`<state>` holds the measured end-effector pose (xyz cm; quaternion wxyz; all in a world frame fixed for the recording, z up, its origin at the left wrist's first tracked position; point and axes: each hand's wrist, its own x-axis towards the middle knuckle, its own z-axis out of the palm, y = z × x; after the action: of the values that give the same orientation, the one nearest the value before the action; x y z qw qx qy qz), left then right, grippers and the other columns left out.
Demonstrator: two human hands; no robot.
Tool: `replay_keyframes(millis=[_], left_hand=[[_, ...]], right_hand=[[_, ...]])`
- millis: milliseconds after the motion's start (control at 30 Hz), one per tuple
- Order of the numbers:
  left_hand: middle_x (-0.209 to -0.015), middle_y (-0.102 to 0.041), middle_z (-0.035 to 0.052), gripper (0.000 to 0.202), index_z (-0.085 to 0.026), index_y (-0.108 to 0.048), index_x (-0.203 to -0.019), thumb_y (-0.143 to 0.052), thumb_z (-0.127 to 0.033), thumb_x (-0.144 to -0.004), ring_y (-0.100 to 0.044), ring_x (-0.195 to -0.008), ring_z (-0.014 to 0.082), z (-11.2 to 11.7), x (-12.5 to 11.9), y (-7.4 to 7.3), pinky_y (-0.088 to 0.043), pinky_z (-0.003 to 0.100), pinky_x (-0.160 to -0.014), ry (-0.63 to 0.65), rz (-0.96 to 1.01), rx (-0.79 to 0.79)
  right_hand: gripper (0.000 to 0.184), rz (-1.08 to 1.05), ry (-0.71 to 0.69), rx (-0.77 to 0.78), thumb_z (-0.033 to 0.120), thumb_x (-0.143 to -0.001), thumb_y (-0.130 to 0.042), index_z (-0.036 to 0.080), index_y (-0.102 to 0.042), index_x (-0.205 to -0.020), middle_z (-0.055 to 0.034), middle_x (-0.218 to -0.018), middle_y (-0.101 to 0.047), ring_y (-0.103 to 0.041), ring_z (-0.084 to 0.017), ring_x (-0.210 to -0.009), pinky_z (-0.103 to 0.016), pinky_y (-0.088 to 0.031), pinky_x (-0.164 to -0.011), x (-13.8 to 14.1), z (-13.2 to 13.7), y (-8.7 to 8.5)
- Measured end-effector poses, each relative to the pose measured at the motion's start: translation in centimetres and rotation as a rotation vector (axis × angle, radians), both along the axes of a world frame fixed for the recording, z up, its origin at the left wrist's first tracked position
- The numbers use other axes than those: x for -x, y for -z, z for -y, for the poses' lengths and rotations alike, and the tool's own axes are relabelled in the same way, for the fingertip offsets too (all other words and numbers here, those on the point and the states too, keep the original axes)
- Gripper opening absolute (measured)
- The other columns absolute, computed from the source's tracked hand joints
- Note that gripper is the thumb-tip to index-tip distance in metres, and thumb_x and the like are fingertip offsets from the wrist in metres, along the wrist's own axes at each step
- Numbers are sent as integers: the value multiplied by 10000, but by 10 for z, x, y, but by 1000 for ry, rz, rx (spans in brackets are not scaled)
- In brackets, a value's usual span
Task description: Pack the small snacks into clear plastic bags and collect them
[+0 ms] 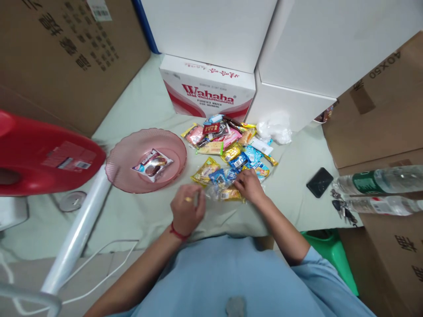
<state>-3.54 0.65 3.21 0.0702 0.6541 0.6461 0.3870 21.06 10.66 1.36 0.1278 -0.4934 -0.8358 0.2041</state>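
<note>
A pile of small wrapped snacks (231,152) lies on the cloth, in yellow, blue, pink and green wrappers. My right hand (250,187) is at its near edge, fingers bent and drawn together over blue and yellow packets; what is under the fingertips is hidden. My left hand (187,209), slightly blurred, is curled closed just left of the pile, and I cannot make out what is in it. Between my hands is a crumpled clear plastic wrapper (213,192). A pink ribbed plate (175,152) to the left holds one wrapped chocolate snack (153,165).
A Wahaha water carton (208,90) stands behind the pile, beside a crumpled white plastic bag (276,128). On the right are a phone (319,182), keys (343,209) and two bottles (380,179). A red object (49,152) and a white pole (77,231) occupy the left.
</note>
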Motion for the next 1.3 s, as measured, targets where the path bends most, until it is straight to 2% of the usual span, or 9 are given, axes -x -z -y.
replay_keyframes(millis=[100, 300, 433, 600, 767, 900, 1033, 1167, 1300], left_hand=[[-1167, -756, 93, 257, -287, -689, -1158, -657, -265, -905, -680, -1172, 248, 8, -17, -4, -460, 430, -1075, 350, -189, -104], [-1227, -762, 104, 288, -269, -703, -1199, -659, -334, -922, -524, -1435, 347, -18, -7, 8, -64, 721, -1258, 383, -201, 181], [-979, -784, 48, 235, -248, -708, -820, -574, -367, -973, -624, -1301, 300, -21, 25, 5, -209, 644, -1250, 495, -123, 298], [-935, -754, 78, 411, -209, -680, -881, -416, -480, -1041, -686, -896, 213, -10, 45, -4, -519, 416, -980, 378, 50, 394], [-1153, -740, 101, 395, -249, -712, -1123, -680, -563, -885, -597, -1257, 340, -2, 41, 3, -239, 682, -1213, 404, -157, 278], [-854, -694, 77, 282, -224, -719, -853, -541, -393, -991, -642, -960, 281, 2, 49, 9, -491, 510, -969, 182, -158, 259], [-890, -660, 82, 205, -208, -707, -1074, -550, -294, -974, -619, -877, 262, 22, 51, -2, -518, 429, -841, -84, -125, 33], [-980, -703, 72, 378, -271, -649, -1251, -556, -118, -918, -658, -954, 239, 40, 21, -21, -522, 395, -874, 161, -172, -172], [-1323, -721, 101, 537, -266, -574, -1441, -468, -95, -942, -690, -1091, 226, 24, -22, -20, -526, 379, -899, 438, -262, -23]], right_hand=[[171, 1, 21, 2, 277, -963, -660, 193, -727, -830, -74, -907, -669, -522, -242, -915, -362, -361, -869, 2, 0, -1], [154, -55, -58, 36, 252, -978, -636, 189, -699, -853, -58, -880, -690, -571, -217, -878, -346, -390, -880, -4, 2, -10], [180, -87, -132, 112, 231, -1011, -572, 184, -700, -894, -63, -878, -702, -598, -202, -862, -316, -417, -838, -10, 7, -13], [222, -106, -128, 186, 251, -1025, -547, 178, -700, -881, -59, -873, -695, -603, -181, -826, -277, -408, -748, -10, 10, -10], [233, -90, -120, 189, 257, -1023, -550, 177, -689, -855, -53, -858, -686, -599, -176, -807, -272, -400, -735, -9, 8, -8], [228, -102, -97, 208, 260, -1022, -556, 182, -692, -857, -48, -857, -691, -615, -177, -814, -273, -412, -747, -10, 7, -7], [168, -97, -75, 189, 232, -1009, -565, 186, -714, -946, -67, -920, -715, -634, -203, -878, -300, -442, -792, -12, 10, -11], [209, -110, -94, 14, 302, -1016, -594, 197, -722, -1144, -122, -1109, -723, -611, -267, -1039, -396, -451, -943, -9, 5, -28], [323, -60, -104, -68, 300, -1008, -607, 181, -683, -1298, -139, -1167, -722, -576, -296, -1088, -437, -431, -1000, 7, -14, -39]])
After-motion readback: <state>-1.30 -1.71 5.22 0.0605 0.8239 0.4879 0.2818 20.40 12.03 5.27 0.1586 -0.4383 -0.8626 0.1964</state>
